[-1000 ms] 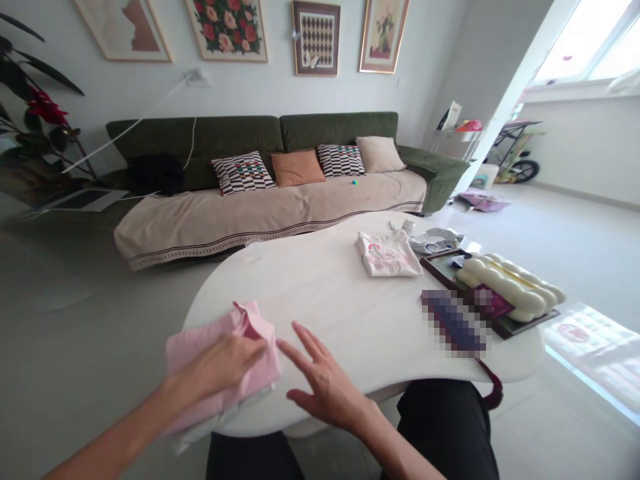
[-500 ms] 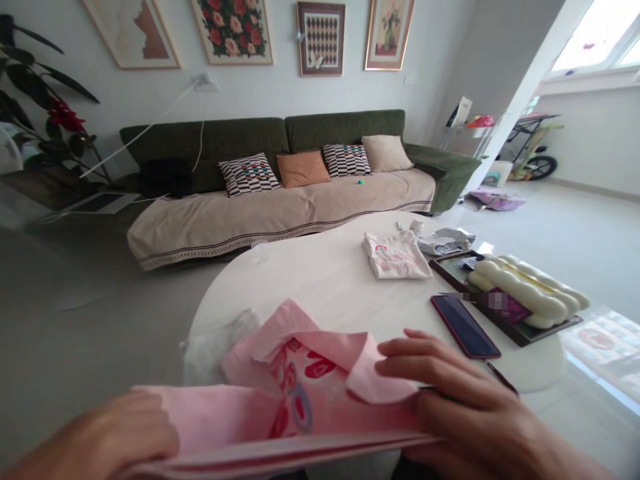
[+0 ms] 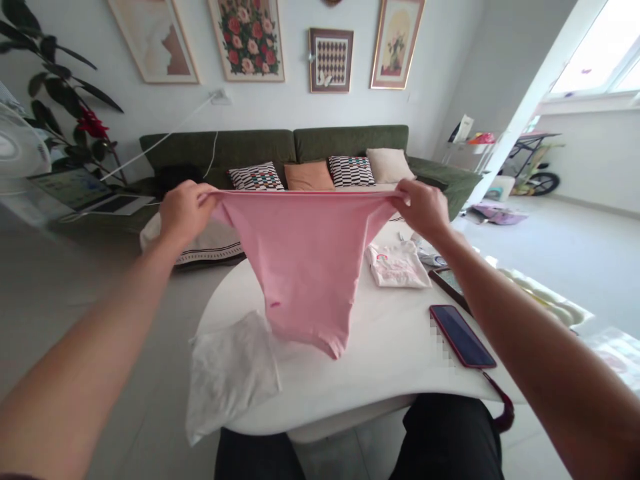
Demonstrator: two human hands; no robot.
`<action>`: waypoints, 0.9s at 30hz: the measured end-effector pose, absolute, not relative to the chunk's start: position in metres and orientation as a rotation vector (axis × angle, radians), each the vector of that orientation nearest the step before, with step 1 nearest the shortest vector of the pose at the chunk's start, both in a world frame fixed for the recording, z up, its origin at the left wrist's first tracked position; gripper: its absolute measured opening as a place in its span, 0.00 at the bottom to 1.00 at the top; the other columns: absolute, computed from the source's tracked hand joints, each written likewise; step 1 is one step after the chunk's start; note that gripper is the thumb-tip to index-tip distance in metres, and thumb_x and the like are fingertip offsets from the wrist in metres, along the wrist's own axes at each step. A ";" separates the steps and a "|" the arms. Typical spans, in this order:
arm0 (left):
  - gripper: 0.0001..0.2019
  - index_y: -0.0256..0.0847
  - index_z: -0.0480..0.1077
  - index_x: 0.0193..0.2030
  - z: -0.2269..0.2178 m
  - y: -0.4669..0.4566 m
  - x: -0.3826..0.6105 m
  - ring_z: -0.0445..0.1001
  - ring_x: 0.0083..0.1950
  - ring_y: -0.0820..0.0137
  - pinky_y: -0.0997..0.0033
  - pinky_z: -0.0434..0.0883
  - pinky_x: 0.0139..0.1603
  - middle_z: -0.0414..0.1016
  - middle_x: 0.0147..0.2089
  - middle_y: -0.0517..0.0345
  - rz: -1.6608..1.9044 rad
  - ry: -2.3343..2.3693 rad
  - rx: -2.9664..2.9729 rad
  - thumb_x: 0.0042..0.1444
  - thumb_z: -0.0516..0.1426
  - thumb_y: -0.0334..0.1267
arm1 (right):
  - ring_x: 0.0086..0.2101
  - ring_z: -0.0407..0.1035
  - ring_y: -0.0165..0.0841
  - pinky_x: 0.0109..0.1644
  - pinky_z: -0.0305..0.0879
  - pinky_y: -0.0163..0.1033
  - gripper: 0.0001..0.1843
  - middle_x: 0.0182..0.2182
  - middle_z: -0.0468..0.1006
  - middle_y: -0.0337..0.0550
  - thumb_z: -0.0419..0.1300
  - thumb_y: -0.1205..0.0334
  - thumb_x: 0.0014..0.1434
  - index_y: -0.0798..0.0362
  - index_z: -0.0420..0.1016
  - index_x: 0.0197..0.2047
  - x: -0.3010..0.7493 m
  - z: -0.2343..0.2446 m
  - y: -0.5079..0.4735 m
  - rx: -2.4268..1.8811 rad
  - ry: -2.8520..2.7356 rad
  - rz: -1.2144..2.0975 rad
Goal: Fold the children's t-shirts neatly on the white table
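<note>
Since the earlier frame, the pink garment (image 3: 310, 267) has moved from a low, bunched position at the near side of the white table (image 3: 395, 367) to a raised, spread position above that table. Our left hand (image 3: 186, 210) and right hand (image 3: 425, 208) have risen with it and now stand farther apart, clear above the table.

We grip the upper left corner of the garment with the left fingers, pinched together on the fabric. We grip the upper right corner with the right fingers, likewise pinched. We hold the upper edge taut and nearly level; the cloth narrows downward over the middle of the table, its plain face towards us. We cannot tell whether the lower edge touches the table.

We note the surrounding items as follows. One white plastic bag (image 3: 233, 377), mostly covered before, is now exposed on the left end of the table and overhangs its edge. One folded white garment (image 3: 399, 265) lies on the far right part of the table. One phone (image 3: 463, 335) lies on the right part of the table; its dark red strap (image 3: 503, 410) hangs over the near edge. Beyond the far side of the table stands the green sofa (image 3: 250, 147)
</note>
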State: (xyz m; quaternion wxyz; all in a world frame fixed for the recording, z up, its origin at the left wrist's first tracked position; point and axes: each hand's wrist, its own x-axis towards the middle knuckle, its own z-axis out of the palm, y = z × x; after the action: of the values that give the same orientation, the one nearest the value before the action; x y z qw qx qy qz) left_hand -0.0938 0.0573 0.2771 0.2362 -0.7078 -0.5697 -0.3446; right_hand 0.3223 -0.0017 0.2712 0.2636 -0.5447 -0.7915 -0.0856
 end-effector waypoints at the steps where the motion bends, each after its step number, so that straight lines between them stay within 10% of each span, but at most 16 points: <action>1: 0.15 0.35 0.72 0.42 0.285 0.049 -0.094 0.60 0.31 0.76 0.78 0.61 0.37 0.64 0.31 0.62 -1.020 -1.484 -1.923 0.55 0.51 0.41 | 0.39 0.63 0.34 0.47 0.56 0.44 0.17 0.38 0.73 0.49 0.43 0.53 0.63 0.51 0.67 0.43 0.328 0.275 -0.003 -1.499 -2.016 -0.327; 8: 0.15 0.41 0.71 0.41 0.225 -0.053 -0.099 0.66 0.39 0.75 0.78 0.63 0.42 0.66 0.38 0.62 -0.911 -1.408 -2.425 0.57 0.48 0.44 | 0.36 0.64 0.32 0.41 0.60 0.37 0.11 0.36 0.69 0.46 0.44 0.58 0.61 0.50 0.66 0.38 0.369 0.194 -0.077 -1.453 -1.880 -0.334; 19: 0.12 0.43 0.72 0.38 0.039 -0.136 -0.067 0.70 0.38 0.70 0.77 0.65 0.39 0.72 0.36 0.59 0.326 -1.726 -3.313 0.48 0.53 0.30 | 0.36 0.68 0.33 0.40 0.65 0.36 0.14 0.34 0.74 0.45 0.47 0.70 0.52 0.48 0.72 0.32 0.390 -0.017 -0.156 -1.700 -2.360 0.372; 27: 0.19 0.38 0.65 0.53 0.010 -0.032 -0.013 0.60 0.58 0.67 0.67 0.56 0.59 0.64 0.56 0.50 -0.572 -1.824 -2.961 0.57 0.44 0.35 | 0.46 0.66 0.36 0.50 0.61 0.42 0.19 0.47 0.71 0.51 0.43 0.70 0.56 0.53 0.73 0.41 0.342 -0.017 -0.107 -1.737 -2.328 0.292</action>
State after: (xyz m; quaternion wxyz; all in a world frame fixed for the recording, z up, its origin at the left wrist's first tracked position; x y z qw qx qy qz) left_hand -0.0127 -0.0317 0.0100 -0.1902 -0.8249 -0.5080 -0.1593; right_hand 0.3416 -0.1071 -0.0174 0.1110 -0.5914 -0.7925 0.0992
